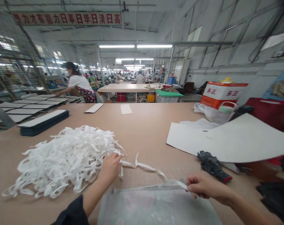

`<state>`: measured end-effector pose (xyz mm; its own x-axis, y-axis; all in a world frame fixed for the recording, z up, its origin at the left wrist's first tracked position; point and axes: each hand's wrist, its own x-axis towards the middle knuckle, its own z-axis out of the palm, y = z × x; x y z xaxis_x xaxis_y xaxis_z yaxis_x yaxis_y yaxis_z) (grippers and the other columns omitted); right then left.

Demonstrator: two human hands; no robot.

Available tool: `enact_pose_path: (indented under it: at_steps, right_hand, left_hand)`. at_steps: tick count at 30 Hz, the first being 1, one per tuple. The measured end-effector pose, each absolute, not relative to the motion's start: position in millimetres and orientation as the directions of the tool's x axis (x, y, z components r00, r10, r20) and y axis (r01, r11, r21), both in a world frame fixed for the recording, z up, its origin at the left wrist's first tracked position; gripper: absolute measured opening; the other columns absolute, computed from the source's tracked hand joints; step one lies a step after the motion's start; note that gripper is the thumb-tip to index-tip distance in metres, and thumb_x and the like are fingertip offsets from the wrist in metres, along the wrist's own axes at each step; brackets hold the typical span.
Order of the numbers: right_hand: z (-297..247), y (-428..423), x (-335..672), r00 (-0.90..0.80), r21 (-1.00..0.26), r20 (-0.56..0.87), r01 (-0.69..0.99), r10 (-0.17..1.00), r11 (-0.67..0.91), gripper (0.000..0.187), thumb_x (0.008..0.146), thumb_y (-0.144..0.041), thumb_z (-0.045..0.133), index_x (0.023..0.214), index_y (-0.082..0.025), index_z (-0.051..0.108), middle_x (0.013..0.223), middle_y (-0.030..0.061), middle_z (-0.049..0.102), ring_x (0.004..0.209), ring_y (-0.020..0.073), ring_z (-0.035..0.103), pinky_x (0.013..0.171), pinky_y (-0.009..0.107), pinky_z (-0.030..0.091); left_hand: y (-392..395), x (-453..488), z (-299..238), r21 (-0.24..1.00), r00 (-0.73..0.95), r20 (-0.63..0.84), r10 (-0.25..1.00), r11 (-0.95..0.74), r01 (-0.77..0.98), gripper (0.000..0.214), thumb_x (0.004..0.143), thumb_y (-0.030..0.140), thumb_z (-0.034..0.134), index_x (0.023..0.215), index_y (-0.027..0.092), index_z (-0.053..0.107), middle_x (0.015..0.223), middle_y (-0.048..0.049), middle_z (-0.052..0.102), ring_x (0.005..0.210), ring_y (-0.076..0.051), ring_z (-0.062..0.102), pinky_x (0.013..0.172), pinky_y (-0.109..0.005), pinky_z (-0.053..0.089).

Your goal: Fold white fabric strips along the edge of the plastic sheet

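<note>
White fabric strip (pixel 146 167) stretches across the table, hands well apart. The right hand (pixel 203 187) pinches its near end over a clear plastic sheet (pixel 156 203). The left hand (pixel 110 167) curls into the edge of a tangled heap of white strips (pixel 67 156); whether it grips there I cannot tell. One strip seems to be being drawn out. Freeing it calls for holding the heap down. Beyond lie a dark glove (pixel 212 165) and white card sheets (pixel 237 140).

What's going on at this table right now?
A person works at a big table. The left hand rests on the edge of a pile of white strips. The right hand pinches the end of one white strip that runs back to the pile, just above a clear plastic bag. Farther back, another person leans over flat panels.
</note>
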<state>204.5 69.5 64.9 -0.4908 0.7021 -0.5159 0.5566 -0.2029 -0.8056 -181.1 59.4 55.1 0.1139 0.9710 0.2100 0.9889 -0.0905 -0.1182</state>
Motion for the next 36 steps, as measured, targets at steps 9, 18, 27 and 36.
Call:
enact_pose_path:
  at_steps: [9, 18, 27, 36]
  right_hand:
    - [81.8, 71.7, 223.6, -0.139, -0.931, -0.293, -0.185, 0.946, -0.315, 0.017, 0.068, -0.033, 0.067, 0.076, -0.02, 0.059, 0.073, 0.0006, 0.062, 0.042, 0.0059, 0.037, 0.032, 0.017, 0.023]
    - [72.1, 56.3, 175.8, -0.081, -0.739, -0.421, -0.548, 0.903, -0.393, 0.025, 0.062, -0.018, 0.075, 0.077, -0.019, 0.055, 0.083, 0.0014, 0.066, 0.052, 0.0042, 0.051, 0.037, 0.01, 0.038]
    - [79.8, 26.4, 100.6, -0.292, -0.767, -0.354, -0.453, 0.888, -0.455, 0.025, 0.065, -0.028, 0.072, 0.076, -0.015, 0.055, 0.067, -0.0018, 0.061, 0.05, 0.004, 0.051, 0.038, 0.011, 0.033]
    - [72.7, 18.0, 83.8, -0.303, -0.789, -0.349, -0.415, 0.887, -0.453, 0.029, 0.063, -0.036, 0.072, 0.075, -0.014, 0.057, 0.063, -0.0013, 0.057, 0.05, 0.0058, 0.046, 0.038, 0.015, 0.028]
  left_hand:
    - [93.8, -152.9, 28.9, -0.098, 0.203, 0.149, 0.968, -0.19, 0.977, 0.028, 0.079, 0.008, 0.038, 0.074, 0.018, 0.063, 0.077, -0.0057, 0.066, 0.082, -0.021, 0.06, 0.091, -0.04, 0.033]
    - [92.9, -138.4, 61.6, 0.01, 0.103, 0.282, 0.954, -0.11, 0.994, 0.045, 0.074, 0.006, 0.042, 0.117, 0.015, 0.051, 0.123, -0.0143, 0.051, 0.117, -0.028, 0.042, 0.097, -0.048, 0.028]
    - [15.8, -51.8, 81.5, 0.98, 0.335, -0.17, 0.927, 0.125, 0.153, 0.042, 0.079, 0.051, 0.047, 0.098, 0.016, 0.061, 0.086, -0.0049, 0.065, 0.077, -0.016, 0.059, 0.07, -0.029, 0.045]
    - [1.8, -68.9, 78.5, 0.921, 0.222, -0.376, 0.899, 0.39, -0.017, 0.032, 0.058, 0.042, 0.067, 0.069, 0.014, 0.054, 0.063, -0.0009, 0.061, 0.05, -0.009, 0.051, 0.051, -0.023, 0.039]
